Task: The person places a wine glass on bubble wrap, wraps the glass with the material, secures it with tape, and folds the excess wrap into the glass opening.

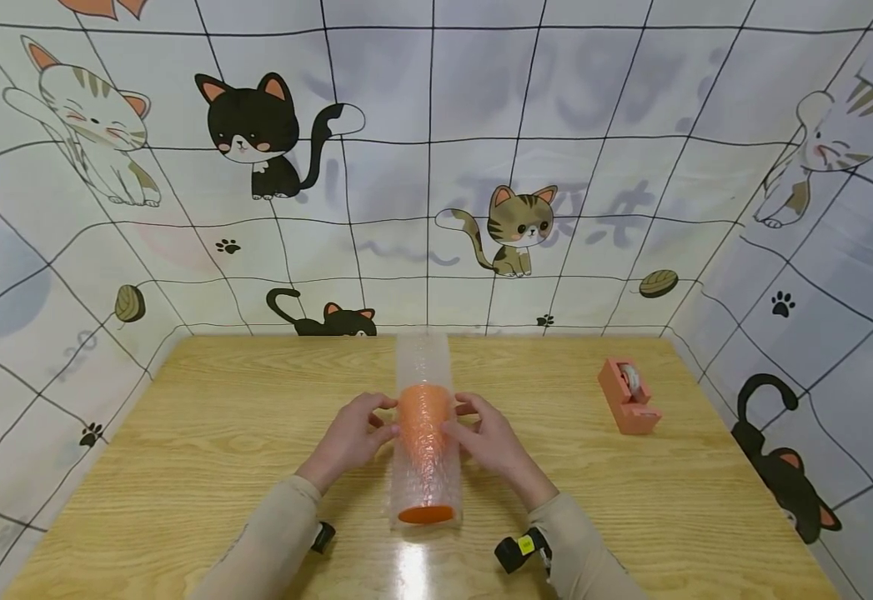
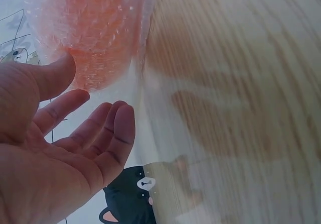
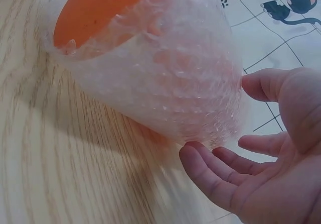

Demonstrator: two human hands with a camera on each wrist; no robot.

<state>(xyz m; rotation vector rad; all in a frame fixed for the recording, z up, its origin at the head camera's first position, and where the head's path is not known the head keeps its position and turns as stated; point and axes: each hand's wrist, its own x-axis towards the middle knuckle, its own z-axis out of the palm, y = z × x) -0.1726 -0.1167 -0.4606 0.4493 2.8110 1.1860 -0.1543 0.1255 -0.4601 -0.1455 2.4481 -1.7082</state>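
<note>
On the surface [image 1: 256, 379], the orange cylinder [image 1: 425, 446] lies mid-scene in bubble wrap [image 1: 423, 360] between left hand [image 1: 357, 429] and right hand [image 1: 490, 433], both grips loosely spread, so uneven pressure could roll it left or right.

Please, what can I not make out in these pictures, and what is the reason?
Orange object: surface detail, blurred by bubble wrap (head view).
Its underside: hidden beneath its own body (head view).
The rest of it: cut off by the top edge (left wrist view).
Left sleeve: rest cut off by the bottom edge (head view).
</note>
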